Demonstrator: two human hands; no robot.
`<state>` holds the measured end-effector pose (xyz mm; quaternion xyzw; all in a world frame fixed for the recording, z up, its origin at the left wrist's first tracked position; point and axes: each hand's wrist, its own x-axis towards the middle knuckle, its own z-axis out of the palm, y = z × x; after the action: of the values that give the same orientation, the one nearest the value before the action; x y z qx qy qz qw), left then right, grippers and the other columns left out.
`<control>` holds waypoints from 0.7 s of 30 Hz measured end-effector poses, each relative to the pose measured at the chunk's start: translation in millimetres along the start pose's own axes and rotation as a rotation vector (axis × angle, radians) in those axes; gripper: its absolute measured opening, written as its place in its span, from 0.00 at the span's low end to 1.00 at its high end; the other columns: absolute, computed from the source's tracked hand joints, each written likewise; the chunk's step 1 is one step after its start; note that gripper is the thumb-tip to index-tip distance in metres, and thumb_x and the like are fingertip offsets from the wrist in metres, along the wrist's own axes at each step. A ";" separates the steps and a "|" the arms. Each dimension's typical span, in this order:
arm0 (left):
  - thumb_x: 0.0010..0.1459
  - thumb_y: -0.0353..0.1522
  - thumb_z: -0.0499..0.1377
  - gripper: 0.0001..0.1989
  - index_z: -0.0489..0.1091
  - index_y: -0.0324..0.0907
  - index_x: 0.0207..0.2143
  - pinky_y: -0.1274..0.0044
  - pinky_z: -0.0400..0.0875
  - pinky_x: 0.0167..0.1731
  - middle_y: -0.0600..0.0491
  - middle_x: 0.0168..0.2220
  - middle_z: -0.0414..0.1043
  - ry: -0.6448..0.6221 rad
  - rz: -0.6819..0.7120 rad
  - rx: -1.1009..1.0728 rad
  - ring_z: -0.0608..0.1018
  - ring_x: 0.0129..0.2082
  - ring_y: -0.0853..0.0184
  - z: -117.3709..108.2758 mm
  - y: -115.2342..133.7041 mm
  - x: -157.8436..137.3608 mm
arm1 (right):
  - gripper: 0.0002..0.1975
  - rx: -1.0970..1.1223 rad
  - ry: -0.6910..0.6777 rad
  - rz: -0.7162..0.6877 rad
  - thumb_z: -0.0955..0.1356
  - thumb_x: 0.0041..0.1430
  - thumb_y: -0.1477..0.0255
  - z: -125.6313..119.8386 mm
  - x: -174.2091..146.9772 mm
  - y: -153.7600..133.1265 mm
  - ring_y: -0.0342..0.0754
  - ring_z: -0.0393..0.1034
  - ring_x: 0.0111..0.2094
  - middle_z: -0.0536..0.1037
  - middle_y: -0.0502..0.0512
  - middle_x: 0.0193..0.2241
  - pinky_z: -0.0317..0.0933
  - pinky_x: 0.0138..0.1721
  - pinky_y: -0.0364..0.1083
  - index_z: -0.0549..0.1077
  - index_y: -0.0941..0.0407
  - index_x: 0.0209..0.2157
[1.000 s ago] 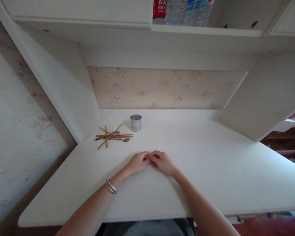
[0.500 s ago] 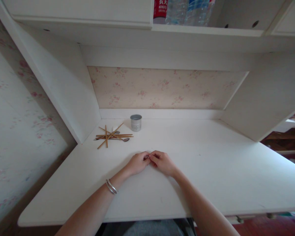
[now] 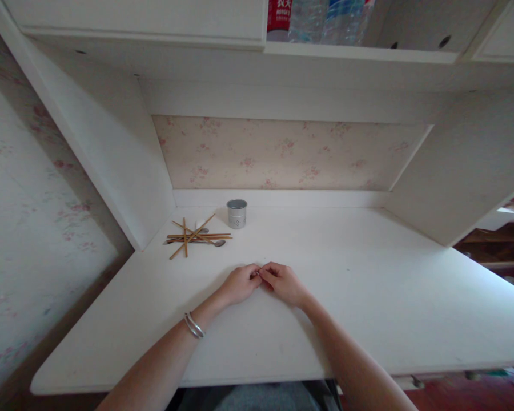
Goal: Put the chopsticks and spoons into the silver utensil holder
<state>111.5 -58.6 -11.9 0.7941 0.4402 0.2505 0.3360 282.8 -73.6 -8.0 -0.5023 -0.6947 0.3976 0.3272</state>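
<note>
My left hand and my right hand rest on the white desk, their fingertips meeting in the middle. Both have curled, closed fingers; whether anything small is pinched between them is hidden. Two silver bangles circle my left wrist. Beyond my left hand lies a loose, crossed pile of wooden chopsticks. Among them are metal spoons, one with its bowl at the pile's right end. A grey metal cup with small holes low in its side stands upright, just right of the pile, touched by neither hand.
The white desk has side panels left and right, and a floral back panel. An overhead shelf holds plastic bottles and a red-labelled item. The desk's front edge runs close to my body.
</note>
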 end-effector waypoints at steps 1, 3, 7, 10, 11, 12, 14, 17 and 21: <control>0.58 0.36 0.50 0.13 0.72 0.42 0.38 0.78 0.67 0.35 0.52 0.34 0.76 -0.001 -0.004 0.004 0.75 0.33 0.66 -0.1 0.4 0.0 | 0.14 0.000 0.003 0.002 0.62 0.60 0.62 0.2 0.3 0.1 0.40 0.60 0.22 0.70 0.48 0.20 0.52 0.24 0.40 0.74 0.56 0.31; 0.58 0.36 0.50 0.13 0.73 0.42 0.38 0.77 0.67 0.35 0.52 0.34 0.76 -0.003 -0.015 0.011 0.75 0.33 0.66 -0.3 1.1 0.0 | 0.15 0.000 0.003 0.005 0.62 0.60 0.62 0.3 0.5 0.0 0.40 0.60 0.22 0.70 0.48 0.20 0.51 0.23 0.40 0.74 0.56 0.31; 0.58 0.36 0.50 0.14 0.73 0.42 0.38 0.77 0.67 0.35 0.52 0.35 0.76 0.002 -0.021 0.014 0.75 0.33 0.66 -0.4 2.0 -0.5 | 0.15 -0.001 0.001 -0.005 0.62 0.61 0.62 -0.4 -0.2 -1.3 0.40 0.60 0.22 0.70 0.48 0.20 0.51 0.23 0.40 0.74 0.56 0.30; 0.58 0.36 0.50 0.14 0.73 0.42 0.38 0.77 0.67 0.35 0.52 0.35 0.76 0.004 -0.019 0.016 0.75 0.34 0.66 0.0 1.7 -0.7 | 0.14 -0.013 0.004 -0.008 0.62 0.60 0.63 -0.7 -1.2 -1.8 0.40 0.61 0.22 0.70 0.48 0.20 0.52 0.24 0.40 0.74 0.56 0.31; 0.58 0.36 0.50 0.14 0.73 0.42 0.38 0.77 0.67 0.35 0.52 0.34 0.76 0.004 -0.022 0.016 0.75 0.33 0.66 0.1 1.4 -0.7 | 0.14 -0.017 0.005 -0.008 0.62 0.60 0.63 -0.7 -1.3 -1.9 0.40 0.61 0.22 0.70 0.48 0.20 0.52 0.24 0.40 0.74 0.56 0.31; 0.57 0.36 0.50 0.13 0.73 0.41 0.38 0.77 0.67 0.35 0.52 0.34 0.76 0.005 -0.026 0.017 0.75 0.33 0.66 0.2 1.3 -0.7 | 0.14 -0.021 0.006 -0.010 0.62 0.60 0.63 -0.6 -1.4 -1.8 0.40 0.61 0.22 0.70 0.47 0.20 0.52 0.24 0.40 0.74 0.56 0.31; 0.57 0.35 0.50 0.13 0.73 0.41 0.38 0.77 0.67 0.35 0.51 0.35 0.76 0.006 -0.026 0.016 0.75 0.33 0.66 0.2 1.3 -0.8 | 0.14 -0.030 0.009 -0.012 0.62 0.60 0.63 -0.6 -1.3 -1.6 0.40 0.60 0.22 0.70 0.47 0.20 0.51 0.24 0.40 0.74 0.56 0.30; 0.58 0.35 0.50 0.13 0.73 0.41 0.38 0.77 0.67 0.35 0.51 0.35 0.76 0.007 -0.017 0.016 0.75 0.33 0.66 -0.7 2.7 -1.4 | 0.14 -0.041 0.011 -0.010 0.62 0.61 0.63 -0.7 -0.7 -1.7 0.41 0.61 0.22 0.71 0.48 0.21 0.52 0.24 0.40 0.74 0.56 0.31; 0.58 0.35 0.50 0.13 0.72 0.42 0.38 0.78 0.67 0.35 0.52 0.35 0.76 0.001 -0.010 0.011 0.75 0.34 0.66 -2.1 4.5 -1.8 | 0.14 -0.052 0.008 -0.012 0.62 0.61 0.63 -1.2 -0.8 -3.1 0.41 0.62 0.23 0.71 0.48 0.21 0.53 0.25 0.40 0.74 0.56 0.31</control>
<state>111.6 -61.2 -7.3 0.7935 0.4456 0.2471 0.3326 282.7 -74.6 -4.8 -0.5079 -0.7066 0.3755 0.3191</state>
